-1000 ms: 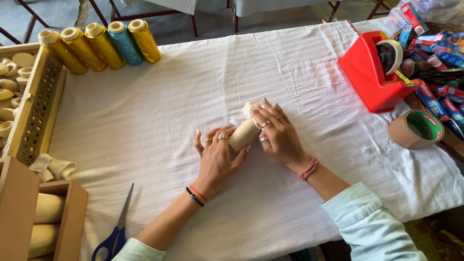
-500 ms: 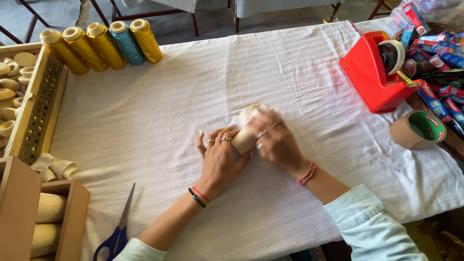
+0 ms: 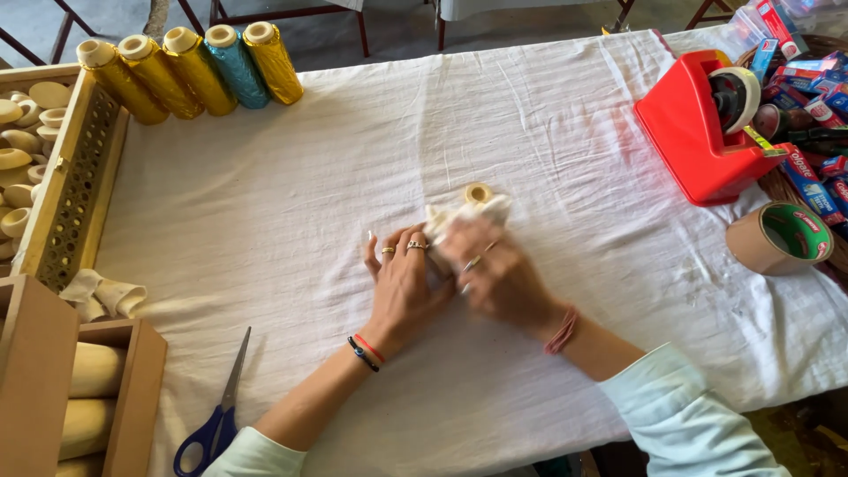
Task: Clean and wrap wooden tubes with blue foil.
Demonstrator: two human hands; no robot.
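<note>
Centrally on the white cloth (image 3: 291,221) that covers the table, both hands meet over a small spool (image 3: 478,193) partly wrapped in a pale scrap of fabric (image 3: 459,215). Only the spool's round far end with its hole shows; the rest lies under the fabric and the hands. The left hand (image 3: 402,287) lies palm down just left of the bundle, its fingers (image 3: 415,252) stretched forward and touching the near edge of the fabric, rings on two of them and dark and red bands at the wrist. The right hand (image 3: 499,278) is blurred; its fingers curl over the fabric and spool, seemingly gripping the bundle, though how tightly cannot be told. A red band sits on its wrist, with a pale blue sleeve (image 3: 689,415) behind.

At the far left, five thread cones (image 3: 190,69) lie side by side, four gold and one teal. Left of the cloth stands a wooden rack (image 3: 75,185) with rows of holes, bare spools beyond it, and nearer are wooden boxes (image 3: 106,389) holding cream rolls. Blue-handled scissors (image 3: 216,415) lie at the near left edge. On the right sit a red tape dispenser (image 3: 698,132), a brown tape roll (image 3: 782,237) just near of it, and a pile of coloured packets (image 3: 813,97) at the far right.
</note>
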